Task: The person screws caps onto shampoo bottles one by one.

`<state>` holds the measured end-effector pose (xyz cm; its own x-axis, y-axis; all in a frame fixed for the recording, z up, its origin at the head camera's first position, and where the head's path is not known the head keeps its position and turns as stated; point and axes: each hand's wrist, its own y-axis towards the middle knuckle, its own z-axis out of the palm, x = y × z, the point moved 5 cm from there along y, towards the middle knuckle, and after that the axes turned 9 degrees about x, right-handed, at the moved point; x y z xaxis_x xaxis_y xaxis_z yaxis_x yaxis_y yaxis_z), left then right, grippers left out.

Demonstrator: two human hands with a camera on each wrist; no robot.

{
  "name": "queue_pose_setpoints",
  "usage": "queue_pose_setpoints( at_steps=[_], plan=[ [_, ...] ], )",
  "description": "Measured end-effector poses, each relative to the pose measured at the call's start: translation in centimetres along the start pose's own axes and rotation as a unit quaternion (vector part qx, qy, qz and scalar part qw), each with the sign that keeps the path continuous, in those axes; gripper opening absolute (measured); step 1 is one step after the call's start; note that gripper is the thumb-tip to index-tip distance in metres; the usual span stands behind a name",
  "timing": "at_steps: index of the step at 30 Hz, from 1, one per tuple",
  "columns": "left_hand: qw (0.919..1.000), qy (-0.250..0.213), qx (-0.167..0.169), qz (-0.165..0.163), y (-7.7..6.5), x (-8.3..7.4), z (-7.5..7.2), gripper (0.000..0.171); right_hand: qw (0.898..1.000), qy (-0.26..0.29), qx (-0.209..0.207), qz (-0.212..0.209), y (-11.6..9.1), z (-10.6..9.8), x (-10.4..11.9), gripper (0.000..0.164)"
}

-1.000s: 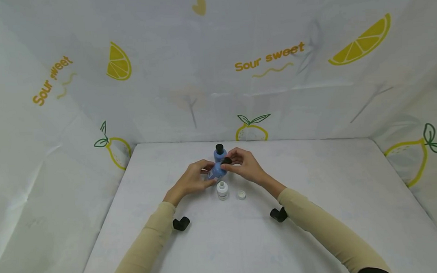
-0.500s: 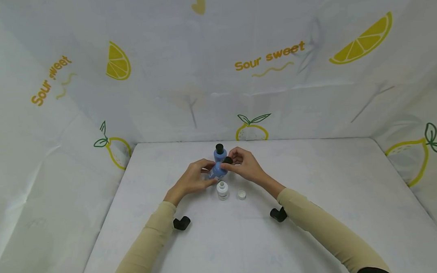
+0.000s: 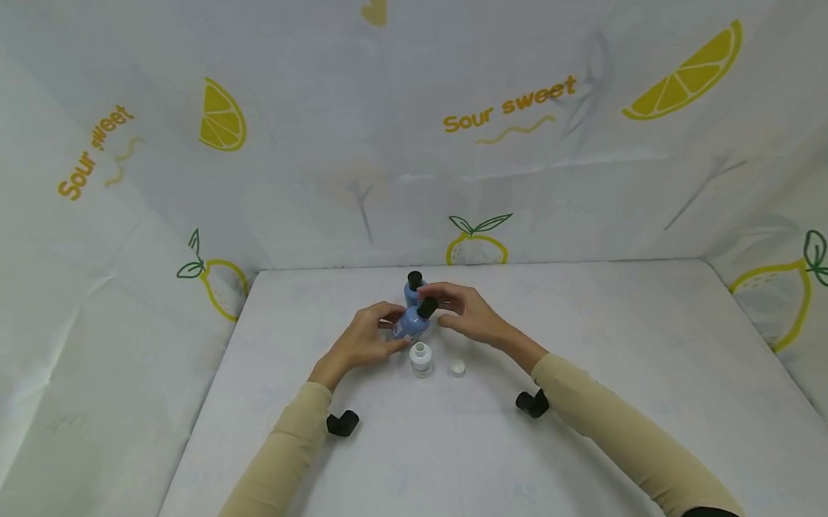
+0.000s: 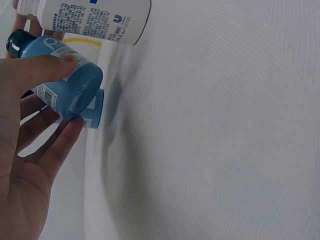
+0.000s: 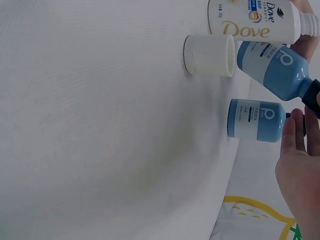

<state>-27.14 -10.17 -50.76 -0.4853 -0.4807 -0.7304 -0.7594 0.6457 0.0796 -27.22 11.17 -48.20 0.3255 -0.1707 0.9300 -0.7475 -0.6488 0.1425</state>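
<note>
Thumb and fingers of my left hand (image 3: pixel 363 338) grip a small blue bottle (image 3: pixel 411 323), tilted with its black cap (image 3: pixel 427 308) pointing up and to the right. In the left wrist view, the thumb presses the label of this blue bottle (image 4: pixel 75 82) and the fingertips support its base. My right hand (image 3: pixel 470 314) is beside the cap, its fingers spread around it, index finger reaching past the top and thumb standing off. Behind them a second blue bottle (image 5: pixel 256 120) with a black cap stands upright, partly covered by the right fingers in the head view.
Close in front of the hands, a white Dove bottle (image 3: pixel 421 361) stands uncapped. Its loose white cap (image 3: pixel 456 368) lies to the right, hollow side up. The white tabletop (image 3: pixel 423 459) ends at a lemon-printed sheet (image 3: pixel 346 138) behind and on both sides.
My right hand has loosened its pinch on the black cap, its thumb pulling away right while the index finger extends left past it. The left hand keeps hold of the tilted blue bottle.
</note>
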Motion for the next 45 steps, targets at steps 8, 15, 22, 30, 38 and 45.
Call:
queue_pose_setpoints(
  at_steps=[8, 15, 22, 30, 38, 45],
  plan=[
    [1.0, -0.002, 0.002, 0.006, 0.01, 0.07, 0.19, 0.053, 1.0, 0.004, -0.012, -0.011, 0.01, -0.23, 0.2, 0.047],
    [1.0, 0.001, -0.003, 0.002, -0.02, -0.09, -0.07, 0.053, 1.0, 0.009, -0.025, -0.006, -0.07, -0.28, 0.25, 0.041],
    [1.0, 0.0, -0.002, -0.001, -0.1, 0.02, -0.14, 0.053, 0.999, 0.006, -0.033, -0.003, -0.08, -0.21, 0.28, 0.041],
    [1.0, 0.008, -0.001, -0.004, -0.25, -0.15, -0.36, 0.053, 0.998, -0.019, -0.054, 0.021, 0.02, -0.25, -0.07, 0.037],
    [0.9998, 0.017, -0.001, 0.001, -0.18, -0.42, -0.62, 0.053, 0.995, -0.034, -0.085, 0.051, 0.32, -0.17, -0.27, 0.031],
    [0.9998, 0.017, 0.0, -0.005, -0.06, -0.24, -0.49, 0.053, 0.993, -0.038, -0.096, 0.061, 0.39, -0.09, -0.47, 0.03]
  ],
)
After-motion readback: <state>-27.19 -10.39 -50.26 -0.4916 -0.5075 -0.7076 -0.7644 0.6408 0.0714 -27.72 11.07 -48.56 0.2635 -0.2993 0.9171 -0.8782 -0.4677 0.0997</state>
